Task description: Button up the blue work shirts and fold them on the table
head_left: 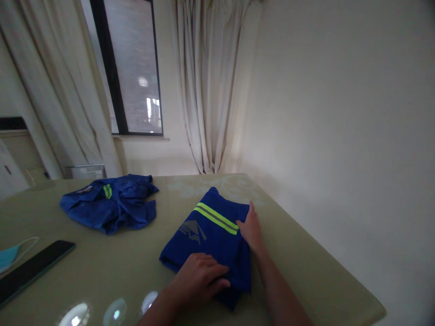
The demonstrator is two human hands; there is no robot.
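Observation:
A folded blue garment (207, 235) with a yellow-green stripe and a grey logo lies on the olive table (299, 258). My left hand (200, 277) rests flat on its near edge, fingers stretched out and pressing the cloth down. My right hand (250, 228) lies open along the garment's right side, fingers pointing away from me by the stripe. Neither hand grips anything.
A second blue garment (110, 201) lies crumpled at the far left of the table. A dark phone (32, 269) and a light blue face mask (12, 253) sit near the left edge. Curtains, a window and a bare wall stand behind the table.

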